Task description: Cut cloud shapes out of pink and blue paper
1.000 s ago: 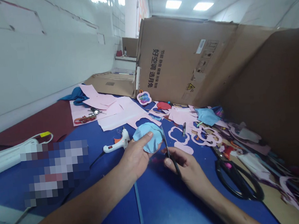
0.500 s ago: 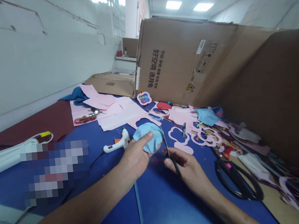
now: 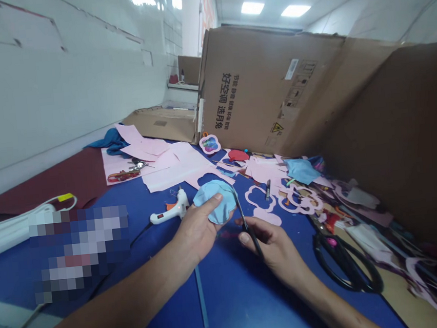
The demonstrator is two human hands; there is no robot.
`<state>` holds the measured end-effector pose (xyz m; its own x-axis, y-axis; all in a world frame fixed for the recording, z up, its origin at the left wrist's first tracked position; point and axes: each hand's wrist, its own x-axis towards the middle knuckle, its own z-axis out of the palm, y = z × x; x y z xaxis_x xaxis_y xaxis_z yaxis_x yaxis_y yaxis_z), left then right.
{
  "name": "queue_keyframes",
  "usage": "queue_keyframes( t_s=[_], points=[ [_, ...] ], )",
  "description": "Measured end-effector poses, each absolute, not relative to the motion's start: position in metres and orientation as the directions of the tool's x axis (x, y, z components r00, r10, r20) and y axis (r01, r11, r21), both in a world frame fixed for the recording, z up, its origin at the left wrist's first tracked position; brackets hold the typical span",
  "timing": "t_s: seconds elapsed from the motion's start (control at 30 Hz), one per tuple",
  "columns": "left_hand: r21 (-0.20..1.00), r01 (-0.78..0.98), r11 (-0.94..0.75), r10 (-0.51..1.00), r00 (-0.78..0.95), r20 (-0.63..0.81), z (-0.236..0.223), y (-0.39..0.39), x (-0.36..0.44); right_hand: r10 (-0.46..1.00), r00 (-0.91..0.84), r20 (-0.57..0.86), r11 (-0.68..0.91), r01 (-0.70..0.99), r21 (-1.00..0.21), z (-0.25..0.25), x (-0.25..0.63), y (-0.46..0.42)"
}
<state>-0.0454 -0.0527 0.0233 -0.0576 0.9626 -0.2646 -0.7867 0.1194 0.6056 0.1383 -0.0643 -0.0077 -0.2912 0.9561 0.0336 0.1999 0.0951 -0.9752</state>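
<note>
A light blue, roundish piece of fabric (image 3: 222, 205) with a wavy edge is pinched in my left hand (image 3: 198, 233), thumb on top. My right hand (image 3: 272, 244) is closed on a pair of scissors (image 3: 242, 210) with dark handles. The blades point up and away, lying along the right edge of the blue piece. Whether the blades are parted I cannot tell. Just left of the blue piece, a white hot glue gun (image 3: 171, 210) rests on the blue tabletop (image 3: 232, 302).
Large black-handled scissors (image 3: 348, 265) lie at the right by a heap of scraps. Pink cutout frames (image 3: 260, 198) and pink sheets (image 3: 179, 162) spread beyond my hands. A big cardboard box (image 3: 261, 87) stands behind. A white power strip (image 3: 16, 230) is at the left.
Hands, blue piece and scissors hold almost the same pose. The whole view has shifted very slightly.
</note>
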Motion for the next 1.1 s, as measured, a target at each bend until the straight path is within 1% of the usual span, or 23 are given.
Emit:
queue_keyframes(
  t_s=[0.23,0.43,0.77,1.1],
  points=[
    [0.617,-0.778,0.12,0.963,-0.061,-0.264,0.0246,-0.0529,-0.0451,0.956,-0.294,0.027,0.089,0.202,-0.975,-0.0088,0.1407,-0.0642],
    [0.625,-0.77,0.127,0.956,-0.073,-0.284,0.0245,-0.0519,-0.0453,0.953,-0.296,0.057,0.124,0.21,-0.97,-0.0101,0.1419,-0.0632],
    [0.624,-0.771,0.125,0.96,-0.063,-0.271,0.025,-0.0527,-0.046,0.953,-0.301,0.048,0.117,0.217,-0.969,-0.0094,0.144,-0.0634],
    [0.63,-0.765,0.136,0.961,-0.052,-0.271,0.0226,-0.0504,-0.0481,0.936,-0.35,0.025,0.099,0.193,-0.976,-0.006,0.1486,-0.0645]
  ],
)
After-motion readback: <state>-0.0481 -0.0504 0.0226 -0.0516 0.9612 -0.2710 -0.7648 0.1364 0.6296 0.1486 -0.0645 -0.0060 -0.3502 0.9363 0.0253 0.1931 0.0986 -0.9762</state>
